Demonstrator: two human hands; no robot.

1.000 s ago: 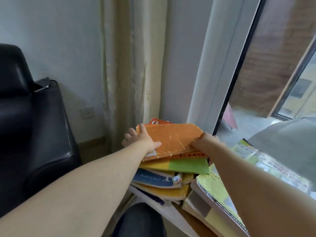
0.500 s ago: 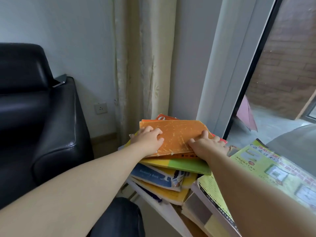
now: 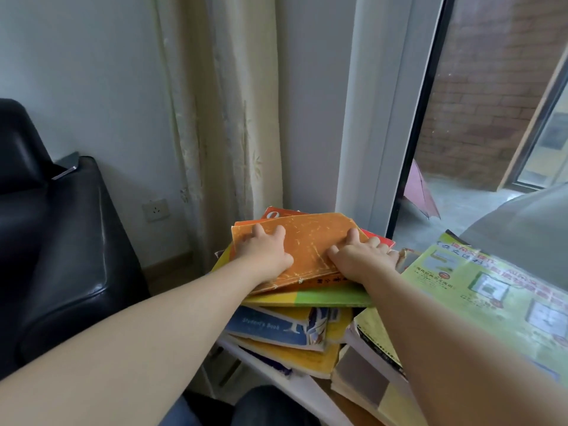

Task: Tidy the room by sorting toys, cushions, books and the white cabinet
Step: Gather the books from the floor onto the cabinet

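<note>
Black leather armchair [image 3: 61, 241] stands left of the pile of books [image 3: 270, 325], a cream curtain [image 3: 221, 118] hangs behind the pile and a glass door [image 3: 491, 118] rises to its right. The pile lies on a white surface [image 3: 302, 392], with a green magazine [image 3: 479, 284] just right of it. On top of the pile lies a worn orange book [image 3: 310, 250]; the left hand [image 3: 264, 253] and right hand [image 3: 359, 262] press on its cover, fingers straight and slightly apart, clamped on nothing.
</note>
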